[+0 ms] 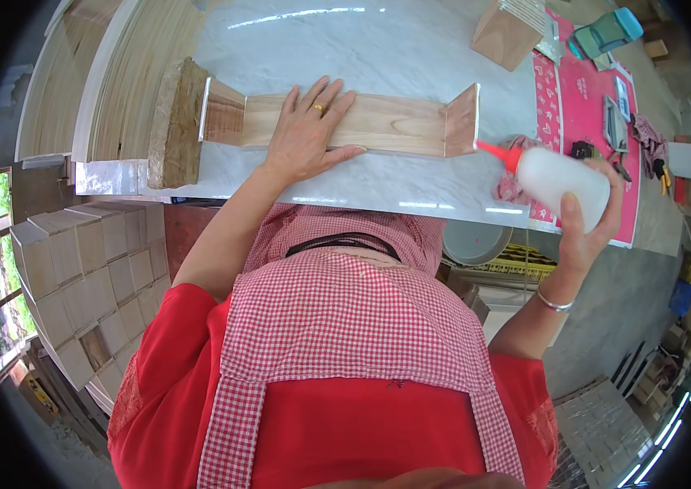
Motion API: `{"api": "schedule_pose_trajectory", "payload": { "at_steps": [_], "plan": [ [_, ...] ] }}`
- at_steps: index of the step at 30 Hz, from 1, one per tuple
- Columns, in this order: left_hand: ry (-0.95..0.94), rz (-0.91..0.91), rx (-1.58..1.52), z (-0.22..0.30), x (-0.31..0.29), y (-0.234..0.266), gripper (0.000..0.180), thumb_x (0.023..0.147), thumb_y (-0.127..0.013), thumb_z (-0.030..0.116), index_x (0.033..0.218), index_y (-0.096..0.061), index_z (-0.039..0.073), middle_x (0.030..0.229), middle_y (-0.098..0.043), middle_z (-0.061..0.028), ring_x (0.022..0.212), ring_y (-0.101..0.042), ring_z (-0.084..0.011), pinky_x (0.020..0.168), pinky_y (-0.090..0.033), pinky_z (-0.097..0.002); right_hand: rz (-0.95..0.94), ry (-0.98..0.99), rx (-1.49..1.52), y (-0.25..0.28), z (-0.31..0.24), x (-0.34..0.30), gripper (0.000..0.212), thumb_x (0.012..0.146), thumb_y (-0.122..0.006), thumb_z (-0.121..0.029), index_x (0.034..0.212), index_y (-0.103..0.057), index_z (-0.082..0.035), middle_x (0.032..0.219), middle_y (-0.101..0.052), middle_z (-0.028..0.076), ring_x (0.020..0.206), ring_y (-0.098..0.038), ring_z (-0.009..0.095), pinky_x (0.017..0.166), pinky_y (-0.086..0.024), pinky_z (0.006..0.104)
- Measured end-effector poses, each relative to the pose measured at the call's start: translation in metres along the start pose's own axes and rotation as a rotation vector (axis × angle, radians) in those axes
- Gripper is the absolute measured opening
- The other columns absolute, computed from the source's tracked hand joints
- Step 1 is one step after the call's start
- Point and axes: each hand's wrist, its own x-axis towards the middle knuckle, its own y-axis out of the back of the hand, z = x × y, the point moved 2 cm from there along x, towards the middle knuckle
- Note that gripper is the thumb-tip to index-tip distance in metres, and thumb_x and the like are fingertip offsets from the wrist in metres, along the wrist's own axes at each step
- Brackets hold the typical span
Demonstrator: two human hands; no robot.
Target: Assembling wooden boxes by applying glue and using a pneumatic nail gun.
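Observation:
A long wooden board (394, 122) lies across the table with a short upright panel at each end, forming a shallow U. My left hand (309, 130) rests on the board left of its middle, fingers spread; a ring is on one finger. My right hand (594, 216) grips a white squeeze glue bottle (564, 186) with a red nozzle. The bottle is tilted, its nozzle tip at the near corner of the right end panel (463, 121). White glue shows along the edge of that panel, and a white line runs on the left end panel (223, 112) too.
A thick wooden block (174, 122) and stacked thin boards (129, 81) stand on the left. At the right lie a pink cloth (512, 183), a red mat (586, 85), a teal-lidded container (606, 34) and a stack of wooden pieces (510, 34). Wooden boxes (89, 269) are piled below left.

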Motion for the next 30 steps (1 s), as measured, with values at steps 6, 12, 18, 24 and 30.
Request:
{"api": "schedule_pose_trajectory", "payload": {
  "at_steps": [6,12,18,24,30],
  "plan": [
    [-0.018,0.028,-0.032,0.001,0.001,0.002,0.081,0.083,-0.067,0.054,0.147,-0.041,0.011,0.155,-0.035,-0.0136,0.147,-0.026,-0.0331,0.118,-0.018,-0.0563,0.208,-0.1,0.064,0.013,0.027,-0.014,0.049,0.082,-0.076,-0.016,0.121,-0.052,0.002,0.117,-0.057,0.012,0.108,-0.056,0.021,0.095,-0.046,0.0346],
    [0.086,0.271,-0.273,-0.003,-0.04,0.022,0.047,0.083,-0.074,0.025,0.123,-0.058,0.007,0.143,-0.049,-0.0145,0.139,-0.04,-0.0358,0.111,-0.031,-0.0556,0.439,-0.2,-0.183,-0.031,0.115,0.045,0.047,0.082,-0.08,-0.017,0.114,-0.052,0.003,0.113,-0.055,0.012,0.107,-0.053,0.024,0.094,-0.046,0.0359],
    [0.081,0.602,-0.275,-0.005,-0.062,0.093,0.008,0.079,-0.073,0.002,0.083,-0.066,0.004,0.092,-0.07,-0.0091,0.109,-0.065,-0.0291,0.093,-0.047,-0.0474,0.456,-0.25,-0.565,-0.012,0.245,0.094,0.061,0.074,-0.086,-0.038,0.103,-0.054,0.005,0.098,-0.061,0.017,0.09,-0.06,0.03,0.087,-0.049,0.0432],
    [0.452,0.831,0.171,-0.112,-0.114,0.181,0.02,0.089,-0.068,0.024,0.094,-0.071,0.005,0.098,-0.071,-0.0146,0.096,-0.066,-0.0344,0.085,-0.05,-0.0457,0.235,-0.257,-0.682,-0.023,0.26,0.121,0.058,0.079,-0.078,-0.043,0.101,-0.055,0.005,0.109,-0.064,0.025,0.1,-0.062,0.039,0.091,-0.047,0.0455],
    [0.912,0.299,0.372,-0.228,-0.101,0.24,0.081,0.072,-0.073,0.069,0.105,-0.069,-0.005,0.119,-0.066,-0.0229,0.113,-0.062,-0.036,0.098,-0.047,-0.0462,0.237,-0.156,-0.698,-0.001,0.228,0.091,0.057,0.088,-0.073,-0.036,0.12,-0.057,0.008,0.115,-0.063,0.025,0.107,-0.062,0.036,0.095,-0.048,0.0425]
  ]
}}
